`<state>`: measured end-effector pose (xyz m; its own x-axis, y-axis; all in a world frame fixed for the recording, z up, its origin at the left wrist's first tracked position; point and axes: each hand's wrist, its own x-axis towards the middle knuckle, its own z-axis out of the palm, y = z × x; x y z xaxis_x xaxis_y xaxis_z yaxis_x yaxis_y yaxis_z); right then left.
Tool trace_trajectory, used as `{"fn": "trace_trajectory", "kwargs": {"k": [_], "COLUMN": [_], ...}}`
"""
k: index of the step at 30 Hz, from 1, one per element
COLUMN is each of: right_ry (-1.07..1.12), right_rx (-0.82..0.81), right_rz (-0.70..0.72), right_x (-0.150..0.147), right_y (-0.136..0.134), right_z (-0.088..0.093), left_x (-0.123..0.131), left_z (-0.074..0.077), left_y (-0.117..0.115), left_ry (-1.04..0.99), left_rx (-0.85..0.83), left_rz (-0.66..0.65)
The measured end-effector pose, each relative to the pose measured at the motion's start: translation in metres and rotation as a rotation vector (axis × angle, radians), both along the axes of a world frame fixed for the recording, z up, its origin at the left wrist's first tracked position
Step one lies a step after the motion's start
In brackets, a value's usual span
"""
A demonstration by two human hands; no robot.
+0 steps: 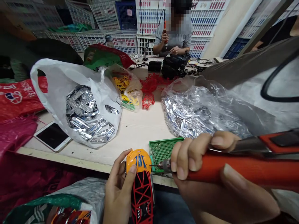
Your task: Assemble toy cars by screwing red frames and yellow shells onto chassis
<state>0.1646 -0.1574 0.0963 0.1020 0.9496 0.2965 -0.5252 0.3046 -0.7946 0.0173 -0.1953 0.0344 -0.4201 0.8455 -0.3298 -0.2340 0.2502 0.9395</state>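
Observation:
My left hand is closed around a toy car with an orange hood and a red lattice frame over a black body. Its thumb presses on the orange part. In my right hand is an orange-red electric screwdriver, held level, with its thin bit pointing left at the side of the orange hood. Whether the tip touches the car I cannot tell. Just behind the bit lies a green perforated tray with tiny metal pieces, probably screws, partly hidden by my right fingers.
A white bag and a clear bag hold silvery parts. Between them stand a bag of yellow parts and red frames. A phone lies left. Across the table a person holds another screwdriver. An open bag sits below.

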Motion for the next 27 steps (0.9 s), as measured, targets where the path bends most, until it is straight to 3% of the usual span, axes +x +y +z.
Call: {"fn": "trace_trajectory", "kwargs": {"k": [12, 21, 24, 27], "right_ry": [0.050, -0.011, -0.031, 0.030], "right_rx": [0.060, -0.040, -0.035, 0.028], "right_rz": [-0.047, 0.028, 0.030, -0.030], "right_x": [-0.020, 0.002, 0.006, -0.002], "right_y": [0.006, 0.004, 0.006, 0.012], "right_z": [-0.008, 0.004, 0.007, 0.007], "left_x": [-0.002, -0.015, -0.022, -0.029], "left_z": [-0.003, -0.008, -0.010, -0.019], "left_y": [-0.002, -0.001, -0.003, -0.001], "left_ry": [-0.013, 0.050, 0.165, 0.490], "left_rx": [-0.008, -0.054, -0.098, -0.067], "left_rz": [-0.023, -0.118, -0.153, -0.170]}}
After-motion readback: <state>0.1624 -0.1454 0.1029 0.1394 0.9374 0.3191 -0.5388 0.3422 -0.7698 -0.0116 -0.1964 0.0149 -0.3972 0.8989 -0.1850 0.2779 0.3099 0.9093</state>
